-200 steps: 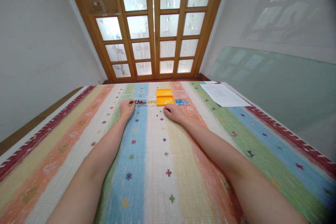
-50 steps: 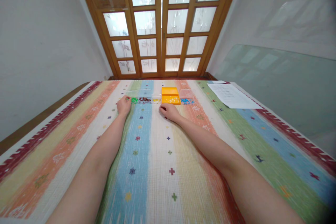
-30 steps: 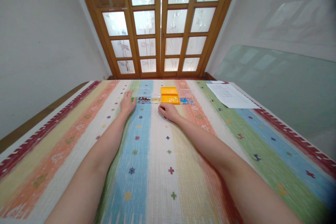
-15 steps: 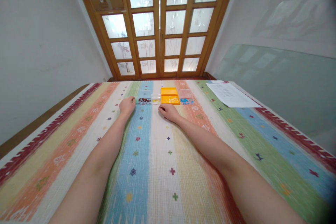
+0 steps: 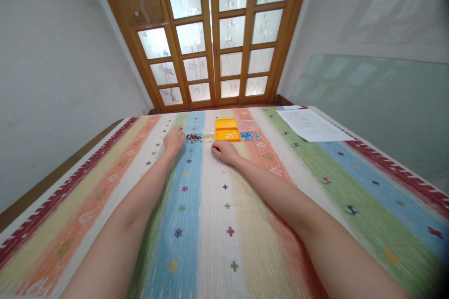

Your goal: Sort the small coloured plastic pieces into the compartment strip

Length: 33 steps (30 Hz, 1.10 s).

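Fingertips [image 5: 182, 134] indistinct on left hand [image 5: 173, 139] and right hand [image 5: 225, 152], pinching or spread impossible to tell, clear rectangular plastic case [image 5: 194, 141] of dark-red bits [image 5: 194, 137], orange rectangular plastic box [image 5: 226, 124] of white bits [image 5: 230, 135]

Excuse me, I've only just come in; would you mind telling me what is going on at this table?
A person is working by hand at a row of small boxes on a striped tablecloth. The left hand is at the row's left end, beside the dark pieces; whether it holds anything is unclear. The right hand is loosely curled in front of the open orange box, which contains white pieces. Blue pieces lie to its right.
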### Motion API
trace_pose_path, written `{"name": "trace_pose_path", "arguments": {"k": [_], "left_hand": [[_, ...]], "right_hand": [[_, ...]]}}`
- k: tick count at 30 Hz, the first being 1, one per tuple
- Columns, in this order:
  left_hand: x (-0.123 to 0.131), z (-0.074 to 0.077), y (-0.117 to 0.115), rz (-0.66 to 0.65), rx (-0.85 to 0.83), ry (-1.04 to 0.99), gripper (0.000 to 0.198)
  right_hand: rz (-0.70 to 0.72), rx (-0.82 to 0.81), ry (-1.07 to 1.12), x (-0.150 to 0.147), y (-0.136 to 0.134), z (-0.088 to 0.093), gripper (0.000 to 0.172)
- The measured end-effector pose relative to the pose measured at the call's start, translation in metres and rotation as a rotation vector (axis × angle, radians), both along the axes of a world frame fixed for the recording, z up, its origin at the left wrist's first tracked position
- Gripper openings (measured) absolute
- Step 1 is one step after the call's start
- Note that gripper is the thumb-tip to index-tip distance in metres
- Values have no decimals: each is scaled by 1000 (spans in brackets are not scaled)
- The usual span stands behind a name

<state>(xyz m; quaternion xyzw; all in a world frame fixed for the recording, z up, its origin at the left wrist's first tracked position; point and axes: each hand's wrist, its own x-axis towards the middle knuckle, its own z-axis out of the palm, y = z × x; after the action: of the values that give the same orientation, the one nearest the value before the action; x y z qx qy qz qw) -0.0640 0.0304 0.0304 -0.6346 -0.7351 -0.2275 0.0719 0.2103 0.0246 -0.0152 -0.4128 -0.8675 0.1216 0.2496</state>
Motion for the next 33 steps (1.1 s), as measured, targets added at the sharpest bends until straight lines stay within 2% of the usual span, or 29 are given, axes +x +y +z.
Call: {"name": "trace_pose_path", "arguments": {"k": [4, 6, 14, 18, 23, 27, 33], "left_hand": [[15, 8, 12, -241, -15, 59, 48], [21, 9, 15, -295, -61, 105, 52], [30, -2, -6, -251, -134, 215, 33], [35, -12, -16, -251, -153, 221, 33], [43, -20, -19, -233, -152, 236, 36], [44, -20, -17, -240, -148, 239, 34], [41, -11, -7, -241, -122, 164, 34]], "right_hand": [[1, 12, -31, 1, -4, 4, 21], [3, 5, -47, 1, -6, 7, 22], [-1, -11, -71, 0, -9, 12, 24], [-11, -1, -71, 0, -9, 10, 24], [-5, 33, -54, 0, -8, 7, 22], [-2, 39, -50, 0, -6, 6, 21], [8, 27, -40, 0, -6, 5, 22]]}}
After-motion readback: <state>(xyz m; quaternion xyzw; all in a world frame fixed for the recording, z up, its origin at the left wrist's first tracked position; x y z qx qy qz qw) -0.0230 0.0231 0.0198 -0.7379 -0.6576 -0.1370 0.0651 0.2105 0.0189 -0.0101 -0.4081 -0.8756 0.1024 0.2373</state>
